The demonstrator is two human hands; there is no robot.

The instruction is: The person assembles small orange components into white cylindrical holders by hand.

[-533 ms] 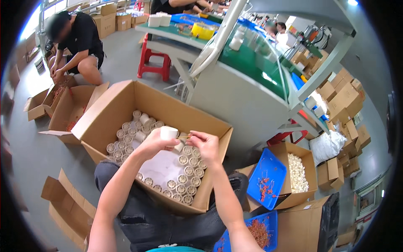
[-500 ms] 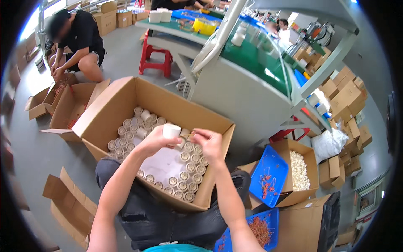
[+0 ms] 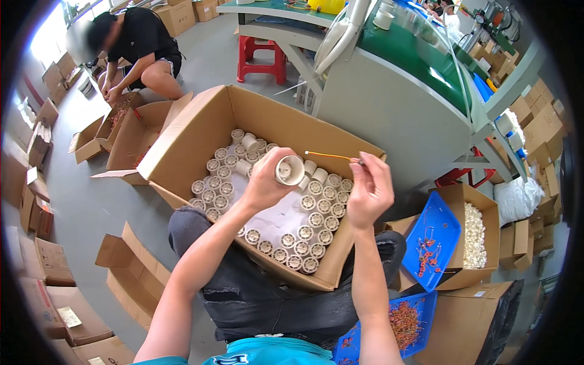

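Note:
My left hand (image 3: 263, 184) is closed around a white plastic cylindrical housing (image 3: 290, 171), its open mouth tilted up toward me. Some inner shape shows inside it, too small to make out. To the right, my right hand (image 3: 371, 193) pinches a thin yellow-and-red wire lead (image 3: 331, 155) near one end. A small white tip on its other end points toward the housing, apart from it. Both hands are above a large open carton (image 3: 292, 120) standing before my knees. Inside it, many similar white housings (image 3: 302, 248) stand in rows or lie on their sides around a pale sheet.
Right of my knee lies a blue tray (image 3: 451, 229) with red wires, by a carton of white parts (image 3: 474, 236). A lower blue tray (image 3: 428, 307) holds more wires. Beyond the carton stands a green-topped workbench (image 3: 420, 55). A red stool (image 3: 261, 59) and a crouching person (image 3: 137, 45) are far left.
My hands have moved apart. The housing has turned its open end toward me, and the wire lead now stretches out in my right hand, away from it. The whole view has shifted.

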